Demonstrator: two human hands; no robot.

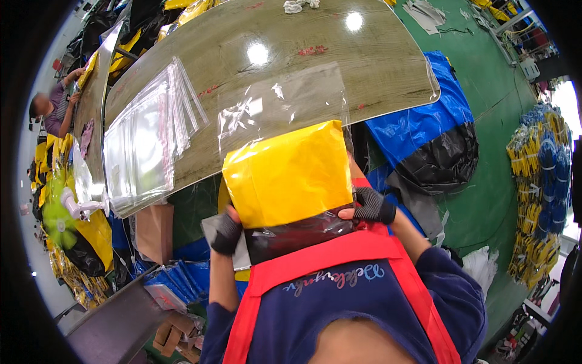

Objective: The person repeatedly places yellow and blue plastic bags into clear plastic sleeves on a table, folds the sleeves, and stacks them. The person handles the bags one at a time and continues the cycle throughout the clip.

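Gripping a folded yellow-and-black item at chest height, the gloved left hand and right hand pinch its lower corners closed-fingered, keeping it flat inside a clear plastic bag whose mouth trails onto the table.

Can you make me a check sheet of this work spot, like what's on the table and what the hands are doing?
Surface: wood-look table, glossy, lamp glare.
Job's things: folded yellow item going into a clear bag; dark part at the bottom.
Clutter: stack of clear bags; white cloth at the far edge.
Grippers: left hand and right hand, fingerless gloves, grip the bag's lower corners.
Cables: nothing seen.
Surroundings: green floor, blue and black sacks, yellow-blue bundles, another person.
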